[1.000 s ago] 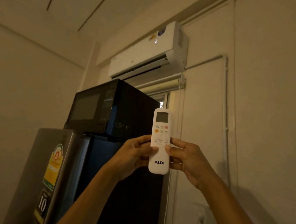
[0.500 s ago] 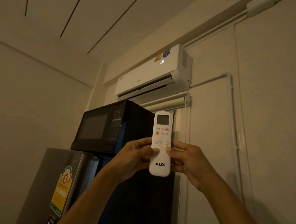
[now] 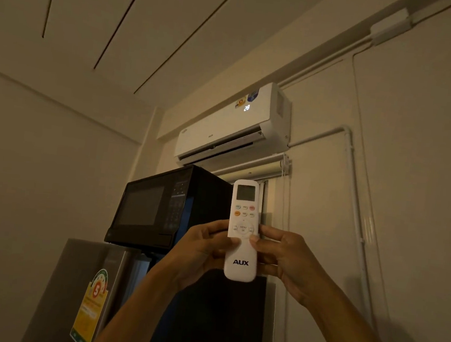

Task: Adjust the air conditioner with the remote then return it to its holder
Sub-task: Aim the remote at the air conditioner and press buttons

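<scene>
A white AUX remote (image 3: 240, 267) stands upright in front of me, its small screen at the top pointing up at the air conditioner. My left hand (image 3: 201, 249) grips its left side with the thumb on the front below the round keypad. My right hand (image 3: 282, 256) holds the right side, its thumb resting at the keypad's lower edge. The white air conditioner (image 3: 231, 127) hangs high on the wall above, its flap open and a lit number on its face. No remote holder is in view.
A black microwave (image 3: 159, 208) sits on a grey fridge (image 3: 78, 292) with a green and yellow energy label, left of my hands. White pipes (image 3: 353, 190) run down the wall on the right. A rolled blind (image 3: 258, 168) hangs under the air conditioner.
The view has tilted upward, so the air conditioner sits lower and more central in the frame. The lit display on the unit now reads two digits. Both hands keep hold of the remote.
</scene>
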Tool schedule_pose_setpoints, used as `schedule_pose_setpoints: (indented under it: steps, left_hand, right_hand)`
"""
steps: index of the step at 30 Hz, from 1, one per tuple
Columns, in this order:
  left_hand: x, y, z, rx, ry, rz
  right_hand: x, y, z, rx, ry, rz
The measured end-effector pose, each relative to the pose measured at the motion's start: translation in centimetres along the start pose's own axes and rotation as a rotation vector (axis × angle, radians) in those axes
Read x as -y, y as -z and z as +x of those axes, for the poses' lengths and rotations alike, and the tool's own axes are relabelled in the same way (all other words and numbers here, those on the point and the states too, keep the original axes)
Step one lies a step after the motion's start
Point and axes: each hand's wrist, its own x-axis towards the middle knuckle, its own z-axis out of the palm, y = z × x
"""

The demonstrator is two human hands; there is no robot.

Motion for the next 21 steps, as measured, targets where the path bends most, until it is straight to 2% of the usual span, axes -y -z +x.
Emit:
schedule_pose_setpoints:
  steps: [13, 21]
  left_hand:
    - [0.1, -0.2, -0.5, 0.002, -0.034, 0.007]
    - [0.6, -0.2, -0.9, -0.050, -0.039, 0.047]
  right_hand:
    - [-0.3, 0.0, -0.2, 0.037, 0.021, 0.031]
    - [-0.2, -0.7, 0.2, -0.040, -0.042, 0.064]
